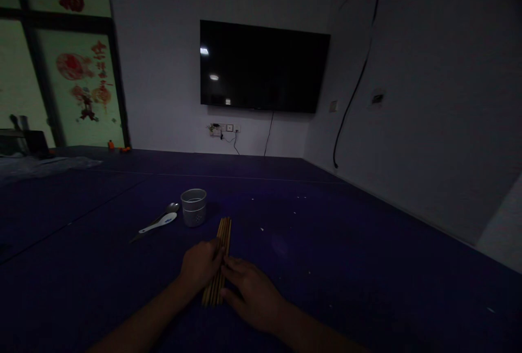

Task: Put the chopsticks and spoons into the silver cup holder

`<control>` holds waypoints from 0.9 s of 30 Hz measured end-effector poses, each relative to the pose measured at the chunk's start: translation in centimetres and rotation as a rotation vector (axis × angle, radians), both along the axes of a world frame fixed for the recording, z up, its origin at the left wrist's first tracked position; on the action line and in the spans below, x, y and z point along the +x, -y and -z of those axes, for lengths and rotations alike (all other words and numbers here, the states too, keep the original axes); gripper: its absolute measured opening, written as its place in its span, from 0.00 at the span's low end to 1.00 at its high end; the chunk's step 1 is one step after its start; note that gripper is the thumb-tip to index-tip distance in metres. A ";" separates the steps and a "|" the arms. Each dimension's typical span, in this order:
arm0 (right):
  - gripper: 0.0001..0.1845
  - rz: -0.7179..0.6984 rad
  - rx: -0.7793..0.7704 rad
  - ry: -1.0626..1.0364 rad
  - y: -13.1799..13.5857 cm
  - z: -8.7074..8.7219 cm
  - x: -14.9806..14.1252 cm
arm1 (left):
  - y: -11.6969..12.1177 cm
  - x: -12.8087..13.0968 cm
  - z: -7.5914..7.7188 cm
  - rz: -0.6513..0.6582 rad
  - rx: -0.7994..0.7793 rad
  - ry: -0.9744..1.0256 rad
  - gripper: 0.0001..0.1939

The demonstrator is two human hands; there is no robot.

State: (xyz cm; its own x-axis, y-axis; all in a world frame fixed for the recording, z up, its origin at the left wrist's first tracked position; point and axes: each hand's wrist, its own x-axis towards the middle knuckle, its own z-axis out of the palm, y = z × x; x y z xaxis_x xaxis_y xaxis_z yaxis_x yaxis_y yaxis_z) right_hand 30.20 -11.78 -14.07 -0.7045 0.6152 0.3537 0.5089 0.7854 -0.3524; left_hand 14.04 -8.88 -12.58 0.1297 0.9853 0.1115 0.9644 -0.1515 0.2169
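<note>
A bundle of wooden chopsticks (213,292) lies on the dark blue surface, roughly lengthwise in front of me. My left hand (200,264) is closed round its left side, thumb across the top. From the right, my right hand (255,290) presses its fingers and thumb against the same bundle, closed on it. Parts of the sticks are hidden under both hands. Just beyond them stands a grey cup-shaped holder (193,212) with small holes in its side. Left of the holder, a white spoon (160,223) with a blue mark lies beside a metal spoon (173,208).
Small white scraps (262,229) are scattered on the blue surface (346,266). Clear plastic sheeting (44,165) lies at the far left, near small orange objects (111,145). A black cable (351,104) hangs down the right wall. A television (264,67) is on the back wall.
</note>
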 end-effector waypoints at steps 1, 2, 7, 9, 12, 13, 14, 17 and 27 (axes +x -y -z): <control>0.22 -0.001 0.001 -0.003 0.0 0.0 0.0 | 0.0 0.0 0.0 -0.002 -0.004 -0.004 0.17; 0.22 -0.002 0.001 -0.005 0.0 -0.1 0.0 | 0.0 0.0 -0.1 -0.002 -0.008 -0.008 0.17; 0.22 0.007 -0.003 0.003 0.0 0.0 0.0 | 0.1 0.0 -0.2 0.005 -0.005 -0.012 0.17; 0.22 0.008 -0.003 0.004 0.0 0.1 0.1 | 0.1 0.0 -0.1 0.002 -0.003 -0.015 0.17; 0.21 0.005 -0.001 0.010 0.0 0.1 0.1 | 0.0 0.0 -0.1 0.015 0.003 -0.016 0.17; 0.21 0.002 0.001 0.013 0.0 0.2 0.1 | 0.0 -0.1 -0.1 0.016 0.004 -0.015 0.17; 0.21 -0.001 0.004 0.017 -0.1 0.2 0.1 | 0.0 -0.1 0.0 0.014 0.003 -0.015 0.17; 0.22 0.001 0.010 0.019 -0.2 0.5 0.0 | -0.1 -0.1 0.0 -0.003 -0.002 -0.022 0.17; 0.22 0.010 0.022 0.003 0.0 0.4 0.0 | -0.1 -0.2 0.1 -0.002 -0.010 -0.009 0.18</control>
